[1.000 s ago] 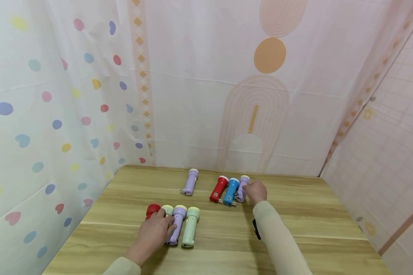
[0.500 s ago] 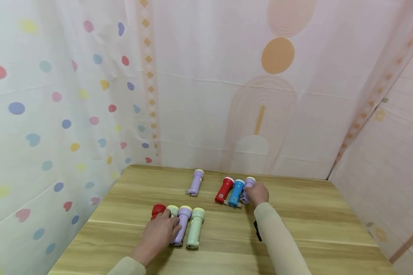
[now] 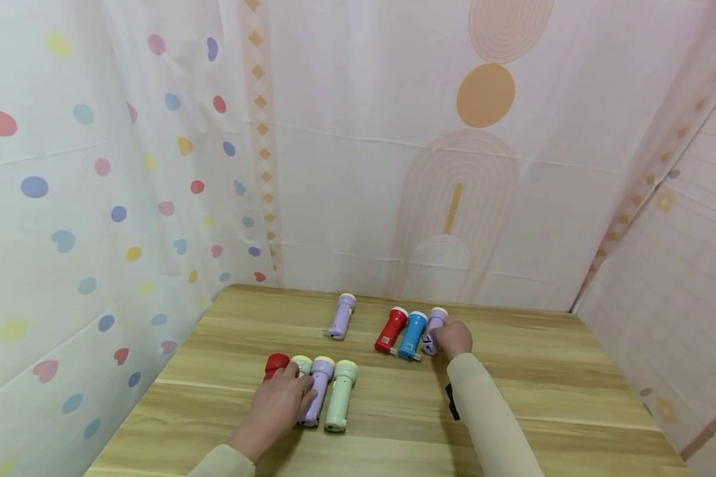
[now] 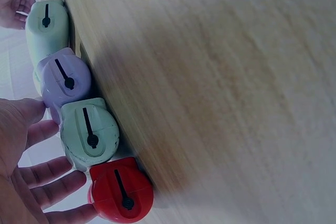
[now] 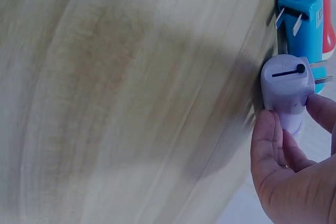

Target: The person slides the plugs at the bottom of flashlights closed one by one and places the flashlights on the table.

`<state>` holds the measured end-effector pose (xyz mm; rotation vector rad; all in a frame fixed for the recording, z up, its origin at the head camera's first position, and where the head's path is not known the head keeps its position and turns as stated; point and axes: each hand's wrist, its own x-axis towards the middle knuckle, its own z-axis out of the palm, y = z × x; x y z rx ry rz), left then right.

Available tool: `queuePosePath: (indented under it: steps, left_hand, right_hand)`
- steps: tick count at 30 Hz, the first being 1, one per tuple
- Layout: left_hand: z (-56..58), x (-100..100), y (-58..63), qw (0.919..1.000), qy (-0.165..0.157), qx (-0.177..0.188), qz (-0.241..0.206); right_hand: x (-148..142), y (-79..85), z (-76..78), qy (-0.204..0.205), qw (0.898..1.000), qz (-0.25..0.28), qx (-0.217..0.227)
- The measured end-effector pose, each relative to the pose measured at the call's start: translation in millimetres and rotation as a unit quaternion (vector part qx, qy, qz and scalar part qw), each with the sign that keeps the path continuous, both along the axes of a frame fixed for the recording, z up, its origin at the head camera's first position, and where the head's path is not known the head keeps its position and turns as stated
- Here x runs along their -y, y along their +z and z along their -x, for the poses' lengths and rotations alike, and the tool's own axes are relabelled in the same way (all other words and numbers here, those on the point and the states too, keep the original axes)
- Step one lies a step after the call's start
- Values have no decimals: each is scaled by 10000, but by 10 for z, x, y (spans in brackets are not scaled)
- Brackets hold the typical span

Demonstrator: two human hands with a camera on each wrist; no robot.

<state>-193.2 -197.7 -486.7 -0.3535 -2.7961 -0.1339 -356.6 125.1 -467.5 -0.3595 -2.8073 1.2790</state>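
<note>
In the head view, my left hand (image 3: 277, 404) lies over a row of flashlights at the front left. Its fingers are spread along a red flashlight (image 4: 122, 190), a green flashlight (image 4: 90, 132) and a purple flashlight (image 4: 65, 80); the thumb touches the purple one. A second green flashlight (image 3: 340, 396) ends that row on the right. Farther back, my right hand (image 3: 455, 339) pinches another purple flashlight (image 5: 286, 85) between thumb and fingers, its metal plug prongs folded out. Right beside this lies a blue flashlight (image 3: 414, 336), prongs also out, then a red flashlight (image 3: 391, 330).
One more purple flashlight (image 3: 342, 317) lies apart near the back of the wooden table (image 3: 525, 377). Patterned curtains (image 3: 346, 199) hang behind the table's back edge and along both sides.
The head view has swung slightly left. My right hand has shifted the purple flashlight a little, and its prongs show more plainly. My left hand keeps its place on the front row.
</note>
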Motion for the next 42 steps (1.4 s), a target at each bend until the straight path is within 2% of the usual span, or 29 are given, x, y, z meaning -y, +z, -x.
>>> queuePosePath:
  steps: [10,16,21,28,36,42]
  left_hand:
    - [16,11,-41,10000,5,-66,12]
    - [19,11,-41,10000,31,46,-22]
    - [25,9,-47,9999,6,103,-47]
    - [28,8,-55,10000,7,87,-31]
    - [20,12,-55,10000,5,86,-3]
    - [2,6,-19,9999,35,144,36]
  right_hand:
    - [-143,-21,6,7,9955,859,409]
    - [-212,55,-58,65,9928,958,717]
    - [-288,78,-73,132,9948,731,693]
    - [-351,104,-88,137,9990,117,397]
    - [-321,131,-114,123,9986,-425,287]
    - [-310,100,-71,158,9973,-672,258]
